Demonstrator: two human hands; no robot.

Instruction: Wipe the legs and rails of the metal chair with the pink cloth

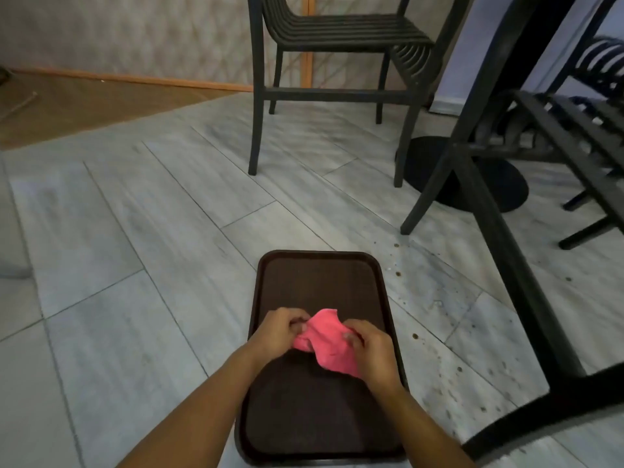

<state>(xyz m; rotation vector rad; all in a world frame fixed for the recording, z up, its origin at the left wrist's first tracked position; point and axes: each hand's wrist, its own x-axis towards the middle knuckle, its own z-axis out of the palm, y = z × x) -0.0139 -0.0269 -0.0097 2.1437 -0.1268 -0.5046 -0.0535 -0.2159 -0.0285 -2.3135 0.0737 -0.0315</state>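
A crumpled pink cloth [326, 342] is held over a dark brown tray [317, 271] that lies on the floor. My left hand [277, 331] pinches the cloth's left end and my right hand [373, 351] grips its right side. A dark metal chair [332, 96] stands upright farther back, its legs and lower rail in plain view. A second dark chair [496, 204] stands close on the right, with its leg and rails running down to the lower right corner.
Grey tiled floor [135, 231] spreads to the left and ahead. A round black table base [486, 177] sits behind the near chair. Small dark crumbs [398, 273] dot the tiles right of the tray. A brown wooden floor area [84, 103] lies at the back left.
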